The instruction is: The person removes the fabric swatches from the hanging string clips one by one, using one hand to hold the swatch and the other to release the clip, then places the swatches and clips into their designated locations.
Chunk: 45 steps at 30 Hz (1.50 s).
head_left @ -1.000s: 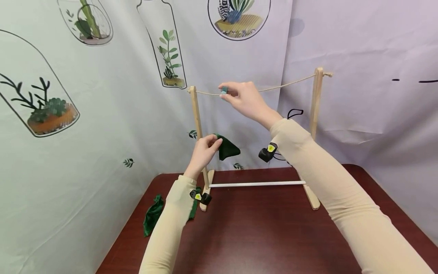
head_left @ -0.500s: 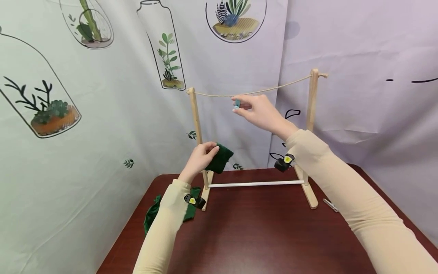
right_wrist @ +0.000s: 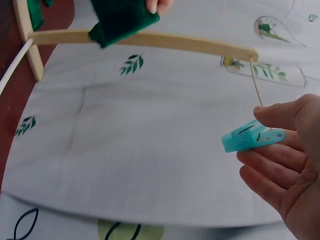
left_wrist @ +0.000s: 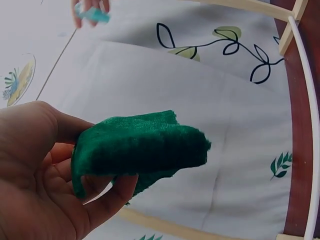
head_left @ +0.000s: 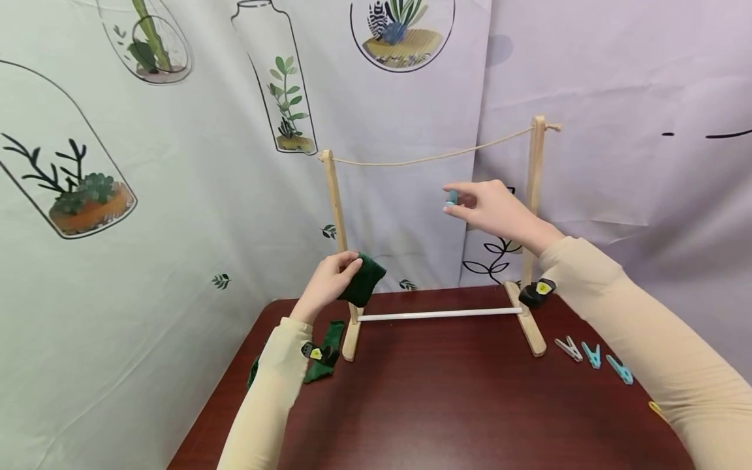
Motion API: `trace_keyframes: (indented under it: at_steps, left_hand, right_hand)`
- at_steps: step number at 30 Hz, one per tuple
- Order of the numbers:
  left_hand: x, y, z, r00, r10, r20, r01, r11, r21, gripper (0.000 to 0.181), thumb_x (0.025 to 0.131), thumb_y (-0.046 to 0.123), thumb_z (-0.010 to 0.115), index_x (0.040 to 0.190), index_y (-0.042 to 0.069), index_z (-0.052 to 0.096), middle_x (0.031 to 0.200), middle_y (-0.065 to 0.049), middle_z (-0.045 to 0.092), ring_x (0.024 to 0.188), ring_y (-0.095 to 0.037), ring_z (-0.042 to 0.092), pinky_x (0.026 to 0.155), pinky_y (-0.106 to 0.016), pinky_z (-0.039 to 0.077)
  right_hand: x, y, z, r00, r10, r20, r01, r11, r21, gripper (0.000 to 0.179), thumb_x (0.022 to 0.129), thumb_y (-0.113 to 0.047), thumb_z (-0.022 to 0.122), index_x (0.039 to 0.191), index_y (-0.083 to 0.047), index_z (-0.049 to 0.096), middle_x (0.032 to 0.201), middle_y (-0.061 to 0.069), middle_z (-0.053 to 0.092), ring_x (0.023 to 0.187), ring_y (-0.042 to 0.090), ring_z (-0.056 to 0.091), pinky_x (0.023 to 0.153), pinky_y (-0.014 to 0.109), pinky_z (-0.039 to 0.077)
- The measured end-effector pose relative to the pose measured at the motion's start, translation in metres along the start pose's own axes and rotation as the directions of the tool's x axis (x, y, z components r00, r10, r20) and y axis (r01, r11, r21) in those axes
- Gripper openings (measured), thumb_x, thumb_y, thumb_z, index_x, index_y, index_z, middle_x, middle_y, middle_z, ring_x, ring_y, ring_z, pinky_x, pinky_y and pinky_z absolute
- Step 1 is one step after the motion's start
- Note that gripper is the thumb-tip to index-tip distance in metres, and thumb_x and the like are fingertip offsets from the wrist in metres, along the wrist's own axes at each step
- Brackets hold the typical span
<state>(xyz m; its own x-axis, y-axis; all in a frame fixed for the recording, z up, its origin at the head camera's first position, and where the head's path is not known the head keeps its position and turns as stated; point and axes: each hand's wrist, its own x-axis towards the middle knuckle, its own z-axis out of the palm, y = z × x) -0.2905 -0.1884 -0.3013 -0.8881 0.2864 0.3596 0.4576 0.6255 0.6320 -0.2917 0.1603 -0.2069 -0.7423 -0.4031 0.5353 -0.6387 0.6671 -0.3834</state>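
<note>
In the head view my left hand (head_left: 329, 282) pinches a small dark green cloth (head_left: 365, 279) by its upper edge, near the left post. The left wrist view shows that cloth (left_wrist: 145, 147) folded over, between thumb and fingers. My right hand (head_left: 493, 207) holds a teal clothespin (head_left: 452, 198) below the sagging rope (head_left: 423, 158), toward the right post. Seen from the right wrist, the clothespin (right_wrist: 252, 137) sits between thumb and fingertips, its nose pointing away from the palm. The rope runs between two wooden posts with nothing hung on it.
The wooden stand has a white lower bar (head_left: 440, 314) and a right foot (head_left: 531, 333). More green cloth (head_left: 326, 352) lies at the table's left, partly behind my left forearm. Right of the stand lie a pale clothespin (head_left: 568, 348), blue ones (head_left: 591, 356) and a yellow one (head_left: 657, 410).
My right hand has moved from the rope down and to the right with the teal clothespin. My left hand has lowered slightly leftward with the cloth. Clothespins on the table have come into sight.
</note>
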Motion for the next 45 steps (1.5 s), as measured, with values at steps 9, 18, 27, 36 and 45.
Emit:
trace_keyframes:
  at_steps: [9, 18, 27, 36, 45]
  left_hand:
    - [-0.016, -0.011, -0.017, 0.996, 0.005, -0.094, -0.008, 0.999, -0.035, 0.038, 0.107, 0.026, 0.052, 0.136, 0.001, 0.060, 0.115, -0.016, 0.070, 0.104, -0.030, 0.064, 0.094, -0.050, 0.049]
    - [-0.038, -0.020, -0.026, 0.991, -0.003, -0.136, -0.002, 0.999, -0.043, 0.039, 0.107, 0.027, 0.052, 0.136, 0.001, 0.060, 0.126, -0.019, 0.066, 0.110, -0.032, 0.063, 0.096, -0.052, 0.048]
    - [-0.062, -0.041, -0.031, 0.989, -0.047, -0.138, 0.042, 0.998, -0.039, 0.043, 0.108, 0.029, 0.051, 0.138, -0.001, 0.057, 0.131, -0.021, 0.062, 0.116, -0.035, 0.060, 0.097, -0.054, 0.048]
    - [-0.086, -0.062, -0.028, 0.986, -0.117, -0.121, 0.118, 0.993, -0.002, 0.045, 0.108, 0.031, 0.050, 0.140, 0.000, 0.055, 0.134, -0.022, 0.060, 0.119, -0.037, 0.058, 0.097, -0.056, 0.047]
    - [-0.100, -0.070, -0.025, 0.984, -0.132, -0.120, 0.135, 0.991, 0.016, 0.043, 0.108, 0.029, 0.051, 0.139, 0.000, 0.056, 0.133, -0.022, 0.061, 0.109, -0.036, 0.062, 0.093, -0.054, 0.049]
  right_hand:
    - [-0.027, 0.017, -0.016, 0.997, 0.069, 0.018, -0.068, 0.996, -0.054, 0.048, 0.100, -0.033, 0.065, 0.141, -0.010, 0.059, 0.116, 0.018, 0.070, 0.107, 0.036, 0.068, 0.090, 0.054, 0.052]
    - [-0.060, 0.034, -0.015, 0.995, 0.090, 0.031, -0.088, 0.994, -0.057, 0.046, 0.098, -0.026, 0.068, 0.139, -0.006, 0.060, 0.111, 0.019, 0.072, 0.101, 0.036, 0.070, 0.085, 0.053, 0.054]
    - [-0.091, 0.052, -0.016, 0.987, 0.155, 0.037, -0.154, 0.988, -0.014, 0.048, 0.099, -0.030, 0.067, 0.139, -0.004, 0.059, 0.107, 0.016, 0.073, 0.101, 0.037, 0.070, 0.087, 0.056, 0.053]
    - [-0.127, 0.068, -0.016, 0.984, 0.180, 0.009, -0.179, 0.982, -0.061, 0.049, 0.097, -0.033, 0.069, 0.137, -0.006, 0.062, 0.094, 0.002, 0.074, 0.094, 0.030, 0.072, 0.076, 0.036, 0.054]
    - [-0.156, 0.081, -0.017, 0.970, 0.239, -0.041, -0.241, 0.969, -0.062, 0.049, 0.095, -0.032, 0.072, 0.137, -0.009, 0.062, 0.099, 0.004, 0.074, 0.092, 0.028, 0.072, 0.072, 0.017, 0.047]
